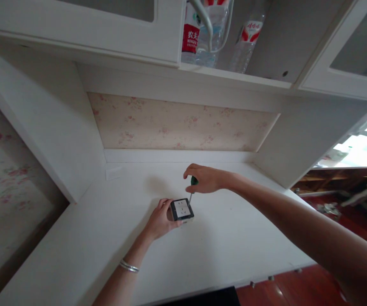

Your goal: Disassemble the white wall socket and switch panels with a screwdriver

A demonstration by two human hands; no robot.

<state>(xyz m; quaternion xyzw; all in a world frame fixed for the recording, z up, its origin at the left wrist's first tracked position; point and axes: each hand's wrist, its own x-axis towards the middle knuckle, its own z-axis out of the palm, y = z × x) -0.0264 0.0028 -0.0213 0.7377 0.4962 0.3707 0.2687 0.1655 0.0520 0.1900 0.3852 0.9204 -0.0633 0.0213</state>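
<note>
A small square wall socket, white face in a dark frame, rests on the white desk near its middle. My left hand grips the socket from its left side, fingers curled on its edge. My right hand is closed around a green-handled screwdriver, held nearly upright. The screwdriver's thin shaft points down to the socket's right upper edge. A silver bracelet sits on my left wrist.
White cabinet walls enclose the desk on the left and right, with flowered wallpaper at the back. Water bottles stand on the open shelf overhead. A small white piece lies at the back left. Red wooden floor shows at right.
</note>
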